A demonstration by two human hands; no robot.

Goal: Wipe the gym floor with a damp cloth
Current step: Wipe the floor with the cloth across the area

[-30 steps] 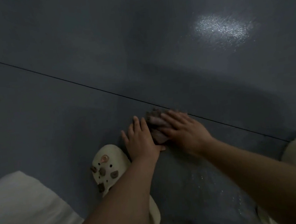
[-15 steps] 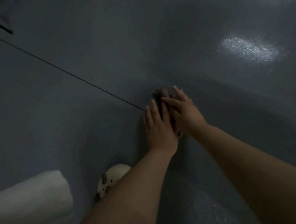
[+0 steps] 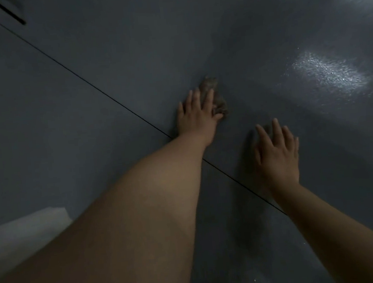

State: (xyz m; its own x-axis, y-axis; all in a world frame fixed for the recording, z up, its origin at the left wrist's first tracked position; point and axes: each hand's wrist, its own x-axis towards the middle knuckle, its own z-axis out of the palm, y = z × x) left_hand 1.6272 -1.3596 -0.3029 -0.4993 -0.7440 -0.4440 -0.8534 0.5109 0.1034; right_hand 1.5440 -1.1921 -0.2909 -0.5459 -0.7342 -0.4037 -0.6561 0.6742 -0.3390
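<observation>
Flat-fingered, the left hand (image 3: pixel 197 115) presses a crumpled brownish cloth (image 3: pixel 214 97) against the floor (image 3: pixel 128 62), far of centre, while the right hand (image 3: pixel 276 153) lies open and empty on the floor, nearer and to the right. Near left shows a pale fabric edge (image 3: pixel 23 232). A thin dark seam (image 3: pixel 98 90) crosses the smooth, dull grey floor diagonally under the left forearm, and a speckled light glare (image 3: pixel 327 73) shines far right.

Dim, soft focus; glare patch on floor (image 3: pixel 327 73).
</observation>
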